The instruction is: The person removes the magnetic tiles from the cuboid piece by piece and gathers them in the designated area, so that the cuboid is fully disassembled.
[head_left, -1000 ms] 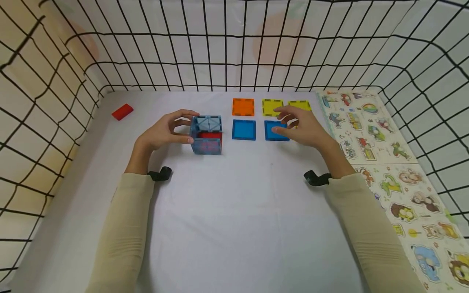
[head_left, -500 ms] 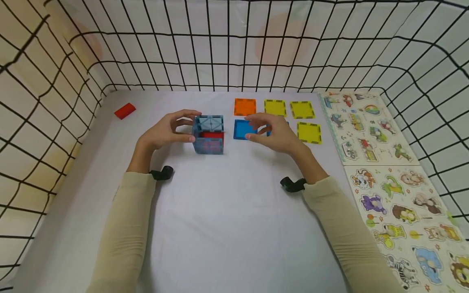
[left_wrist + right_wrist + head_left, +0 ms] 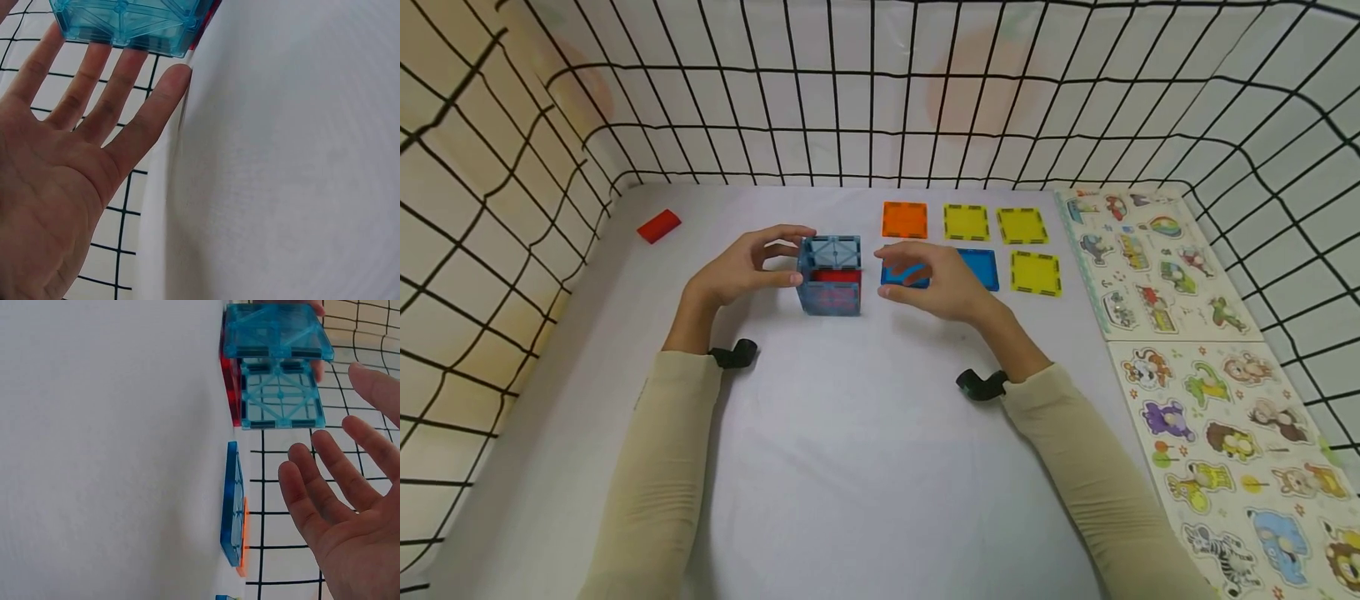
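Note:
A small open-topped box of clear blue magnetic tiles with a red base (image 3: 831,298) stands left of centre on the white cloth. My left hand (image 3: 737,267) holds it at its left side, thumb toward the front and fingers toward the back. In the left wrist view those fingers (image 3: 119,87) reach the blue wall. To the right of the box is my right hand (image 3: 951,292), thumb and fingers parted with nothing between them. Beneath it lies a flat blue tile (image 3: 893,273), partly hidden by the fingers. A second blue tile (image 3: 983,268) lies just right of it.
Farther back lie an orange tile (image 3: 904,219) and two yellow tiles (image 3: 966,222); another yellow tile (image 3: 1035,272) is right of the blue ones. A red block (image 3: 658,226) sits at far left. An animal sticker sheet (image 3: 1225,400) covers the right side. Black wire mesh (image 3: 872,129) encloses the area.
My right hand has moved left, from over the second blue tile to over the first one, near the box. The left hand stays on the box. The view has shifted slightly.

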Motion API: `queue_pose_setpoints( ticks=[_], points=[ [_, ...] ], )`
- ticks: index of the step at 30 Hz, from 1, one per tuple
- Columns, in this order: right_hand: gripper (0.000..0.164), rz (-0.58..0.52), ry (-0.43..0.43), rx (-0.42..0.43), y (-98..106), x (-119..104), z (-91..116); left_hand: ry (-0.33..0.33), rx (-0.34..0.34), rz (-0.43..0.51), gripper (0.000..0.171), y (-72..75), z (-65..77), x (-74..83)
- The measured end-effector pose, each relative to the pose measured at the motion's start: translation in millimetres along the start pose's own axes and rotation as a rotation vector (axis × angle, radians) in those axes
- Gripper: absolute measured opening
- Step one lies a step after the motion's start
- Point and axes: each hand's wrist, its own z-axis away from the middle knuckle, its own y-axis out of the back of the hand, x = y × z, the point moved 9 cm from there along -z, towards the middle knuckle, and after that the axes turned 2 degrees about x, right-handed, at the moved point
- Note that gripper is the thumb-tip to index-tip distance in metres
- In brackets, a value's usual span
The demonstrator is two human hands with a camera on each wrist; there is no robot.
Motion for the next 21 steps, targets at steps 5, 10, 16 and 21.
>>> queue_pose_setpoints(
  ticks=[5, 10, 16, 21],
  points=[
    [0.051, -0.01, 0.011, -0.018, -8, -1, -1, 0.009, 0.004, -0.01, 0.064, -0.1, -0.7, -0.7],
    [0.053, -0.008, 0.006, -0.05, -18, -1, -4, 0.023, 0.007, -0.033, 0.066, 0.1, -1.1, -0.8],
    [0.053, -0.008, 0.056, -0.075, -30, -10, -8, 0.016, 0.007, -0.03, 0.066, -0.3, -0.8, 1.6],
    [0.05, -0.022, 0.065, -0.092, -39, -15, -10, 0.009, 0.009, -0.029, 0.066, -0.7, -1.0, 1.5]
  ],
)
